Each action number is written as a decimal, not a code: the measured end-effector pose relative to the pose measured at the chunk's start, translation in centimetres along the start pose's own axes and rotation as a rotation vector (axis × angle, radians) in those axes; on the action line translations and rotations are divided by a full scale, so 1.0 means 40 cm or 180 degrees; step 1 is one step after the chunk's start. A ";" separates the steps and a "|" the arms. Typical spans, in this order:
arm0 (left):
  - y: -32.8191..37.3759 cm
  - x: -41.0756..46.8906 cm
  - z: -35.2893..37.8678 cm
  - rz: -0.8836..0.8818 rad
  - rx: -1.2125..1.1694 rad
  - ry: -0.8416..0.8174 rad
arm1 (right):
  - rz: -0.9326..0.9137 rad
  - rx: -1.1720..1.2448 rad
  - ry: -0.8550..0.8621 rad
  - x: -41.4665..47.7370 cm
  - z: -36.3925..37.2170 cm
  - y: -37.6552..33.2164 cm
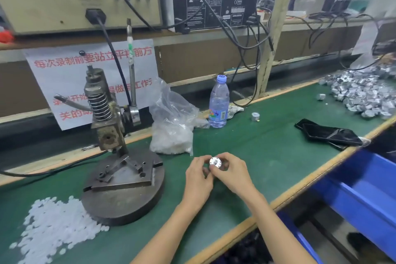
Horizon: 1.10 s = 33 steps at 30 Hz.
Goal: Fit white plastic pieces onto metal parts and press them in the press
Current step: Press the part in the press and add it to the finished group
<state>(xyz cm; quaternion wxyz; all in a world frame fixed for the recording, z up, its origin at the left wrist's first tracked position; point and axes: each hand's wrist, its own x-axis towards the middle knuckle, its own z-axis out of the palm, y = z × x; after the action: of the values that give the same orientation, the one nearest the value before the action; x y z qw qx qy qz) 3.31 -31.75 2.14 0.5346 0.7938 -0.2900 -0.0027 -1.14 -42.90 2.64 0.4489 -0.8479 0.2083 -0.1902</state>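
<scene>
Both my hands meet over the green mat, right of the press. My right hand [232, 170] grips a small metal part with a white plastic piece [215, 161] on its top face. My left hand [198, 174] pinches the same part from the left with its fingertips. The hand press [120, 156] stands to the left on a round iron base, its lever upright and nothing under the ram. A heap of loose white plastic pieces [53, 227] lies at the near left. A pile of silvery metal parts [364, 94] sits at the far right.
A clear bag of white pieces [171, 133] and a water bottle [218, 103] stand behind my hands. One lone metal part [255, 116] lies past the bottle. A black phone [330, 134] rests near the mat's right edge, above blue bins [364, 195]. Cables hang at the back.
</scene>
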 end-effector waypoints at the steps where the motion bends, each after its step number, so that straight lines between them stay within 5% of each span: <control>1: 0.004 0.011 0.029 -0.0089 -0.0061 -0.0146 | 0.0113 -0.0070 0.0152 0.010 -0.018 0.023; 7: -0.008 0.072 0.137 -0.0153 0.0278 -0.0747 | 0.0741 -0.0611 0.0901 0.068 -0.122 0.112; 11: -0.023 0.108 0.158 -0.0046 0.1020 -0.0930 | 0.0888 -0.0928 0.0796 0.088 -0.136 0.136; 16: -0.034 0.100 0.139 -0.0004 0.1088 -0.0913 | 0.0981 -0.0937 0.0958 0.091 -0.129 0.142; 33: 0.036 0.009 -0.197 0.0238 0.0440 0.0192 | -0.0705 0.0141 0.1097 0.062 0.067 -0.169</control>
<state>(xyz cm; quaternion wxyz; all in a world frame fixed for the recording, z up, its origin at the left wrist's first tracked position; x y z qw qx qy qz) 5.43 -25.60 6.85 0.4866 0.8172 -0.3028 0.0612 3.52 -38.93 7.24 0.4014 -0.8105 0.1834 -0.3852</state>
